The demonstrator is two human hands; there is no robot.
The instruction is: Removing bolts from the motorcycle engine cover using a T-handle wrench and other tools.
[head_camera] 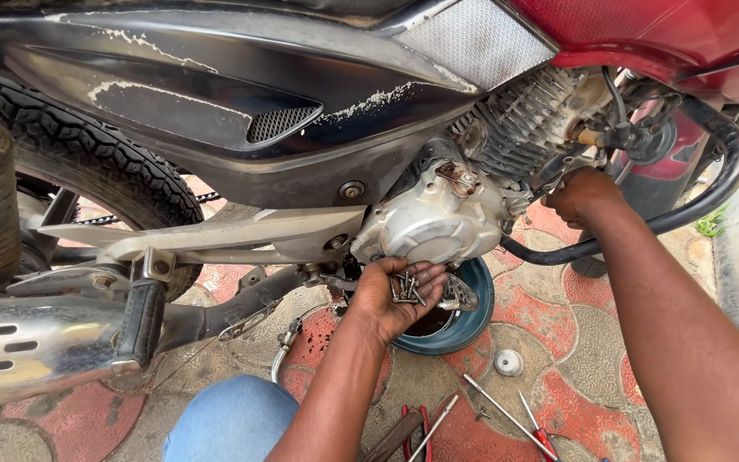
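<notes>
A handful of small bolts point(407, 287) is cupped in the left hand point(391, 295), palm up, with the fingers curled loosely around them. The hand is held just below the pale engine side cover point(434, 224) and above a blue drain bowl point(464, 321), which is set on the patterned red and grey paving point(558, 342) at about 5 o'clock from the hand.

The right hand point(588, 195) is seen at 2 o'clock from the left hand, pressed against the engine near the black crash bar point(694, 210). Its fingers are turned away behind the knuckles, so it cannot be told whether anything is gripped.

The finned cylinder point(528, 120) is seen at 11 o'clock from the right hand. A footpeg point(140, 321) and a chrome exhaust point(27, 351) are found at 9 o'clock from the left hand, with the rear tyre point(104, 167) above them. On the paving, a white round cap point(508, 362) lies at 4 o'clock from the bowl, and screwdrivers point(528, 423) and red-handled pliers point(412, 428) are laid near the bottom edge. A knee in blue jeans point(233, 419) is seen at 7 o'clock.
</notes>
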